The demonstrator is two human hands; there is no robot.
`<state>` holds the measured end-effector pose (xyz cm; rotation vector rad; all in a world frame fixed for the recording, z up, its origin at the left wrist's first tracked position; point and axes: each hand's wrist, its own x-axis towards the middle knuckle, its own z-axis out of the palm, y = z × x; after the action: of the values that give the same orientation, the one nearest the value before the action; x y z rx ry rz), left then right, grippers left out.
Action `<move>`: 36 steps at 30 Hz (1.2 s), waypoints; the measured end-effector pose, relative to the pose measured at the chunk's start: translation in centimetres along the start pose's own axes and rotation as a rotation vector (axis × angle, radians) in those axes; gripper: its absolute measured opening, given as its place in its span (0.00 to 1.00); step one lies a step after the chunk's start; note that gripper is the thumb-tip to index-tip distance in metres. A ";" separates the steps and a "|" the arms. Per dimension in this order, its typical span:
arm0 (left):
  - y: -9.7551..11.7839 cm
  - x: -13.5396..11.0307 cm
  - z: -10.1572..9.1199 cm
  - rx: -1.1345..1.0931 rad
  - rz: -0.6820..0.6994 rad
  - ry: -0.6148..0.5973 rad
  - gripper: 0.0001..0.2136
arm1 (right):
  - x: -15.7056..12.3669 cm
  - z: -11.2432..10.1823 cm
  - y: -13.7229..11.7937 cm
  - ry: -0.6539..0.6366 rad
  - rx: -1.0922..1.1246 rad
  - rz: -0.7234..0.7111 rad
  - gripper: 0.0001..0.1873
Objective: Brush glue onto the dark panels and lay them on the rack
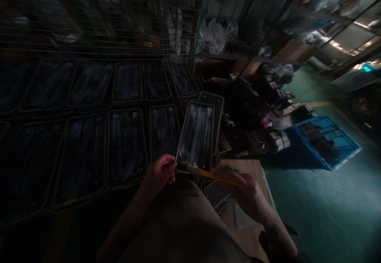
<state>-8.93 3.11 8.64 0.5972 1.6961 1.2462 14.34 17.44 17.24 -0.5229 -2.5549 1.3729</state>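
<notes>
My left hand (159,172) pinches the lower edge of a flat dark rectangular panel (197,134) with a pale rim and whitish streaks across its face, held tilted upright. A second similar panel (216,104) shows just behind it. My right hand (248,193) is closed round a thin yellow-handled tool (214,174) whose tip touches the panel's bottom edge. Below the hands lies another flat panel (217,193) on a wooden surface (247,235).
Several streaked dark panels (126,144) lie in rows on a wire rack to the left. A blue crate (333,140) stands on the green floor at right. Boxes, bags and shelving (238,56) crowd the back. The scene is very dim.
</notes>
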 end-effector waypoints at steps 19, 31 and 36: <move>-0.6 0.1 0.6 0.045 0.026 0.082 0.17 | 4.2 -2.5 4.5 0.197 0.168 0.004 0.13; 0.4 -0.4 1.3 -0.022 0.000 0.095 0.18 | 15.8 -5.5 8.8 0.380 -0.140 -0.283 0.14; 0.6 -0.6 1.6 -0.014 -0.012 0.125 0.18 | 16.1 -6.3 9.6 0.342 -0.357 -0.322 0.12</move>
<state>-7.31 3.64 9.27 0.5085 1.7895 1.3095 3.74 33.50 12.78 -0.3415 -2.4623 0.6615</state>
